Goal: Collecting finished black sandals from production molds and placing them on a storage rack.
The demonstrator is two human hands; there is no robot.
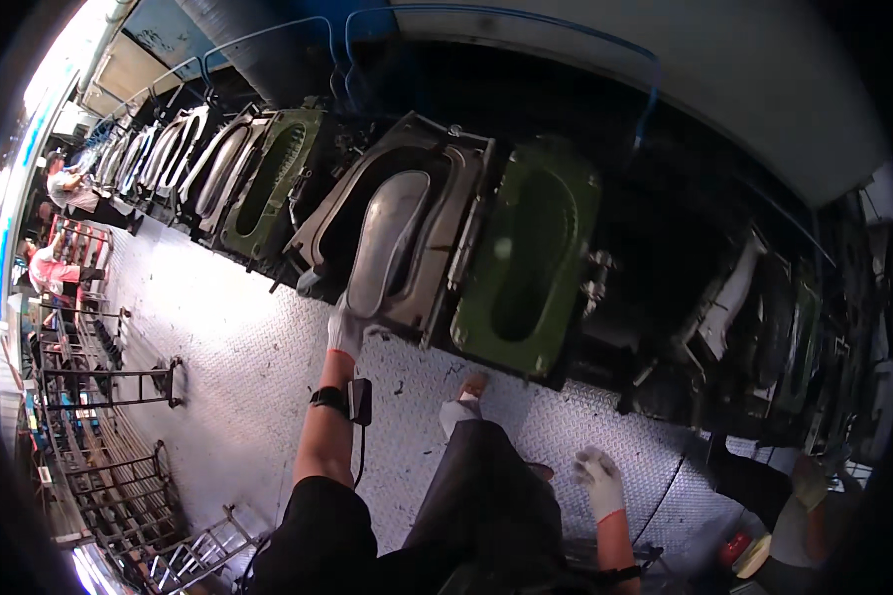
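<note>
My left hand, in a white glove, reaches to the near edge of an open metal shoe mould. Its fingers close on that edge, beside the lower tip of a silver sole-shaped form; the fingertips are partly hidden. Right of this form, a green mould half with a deep sole-shaped hollow lies tilted open. My right hand, also gloved, hangs low over the floor, away from the moulds. Its fingers are loosely bent and apart, with nothing in them.
More open moulds, among them a green one, line up toward the far left. Dark wire racks stand along the left. Two people work far left; another person's arm shows at lower right. A blue rail runs behind.
</note>
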